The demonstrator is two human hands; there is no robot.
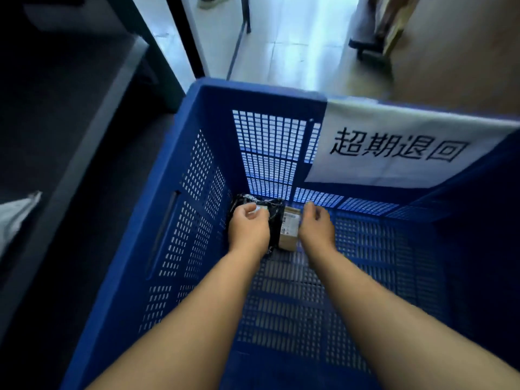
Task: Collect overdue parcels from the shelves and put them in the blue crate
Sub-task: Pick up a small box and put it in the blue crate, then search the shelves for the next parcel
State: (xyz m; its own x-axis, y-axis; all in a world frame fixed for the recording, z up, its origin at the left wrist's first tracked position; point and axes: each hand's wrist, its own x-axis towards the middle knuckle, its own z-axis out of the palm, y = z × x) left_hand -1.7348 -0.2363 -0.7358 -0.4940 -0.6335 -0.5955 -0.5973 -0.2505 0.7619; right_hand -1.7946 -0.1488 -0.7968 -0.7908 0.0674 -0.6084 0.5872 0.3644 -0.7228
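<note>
Left hand (247, 226) gripping half-hidden black parcel (274, 211), right hand (316, 225) loosely curled beside brown parcel (289, 229), blue crate (197, 170)

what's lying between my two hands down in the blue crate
In the head view, a small brown cardboard box with a label lies between the left hand and right hand, beside a black plastic parcel.

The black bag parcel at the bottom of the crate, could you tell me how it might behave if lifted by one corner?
The black bag parcel looks like crinkled, glossy film, so it would probably sag rather than stay flat. That sheen hints it may slip in the fingers. It seems small beside the left hand, so likely light, unlike the stiffer-looking cardboard box next to it.
</note>
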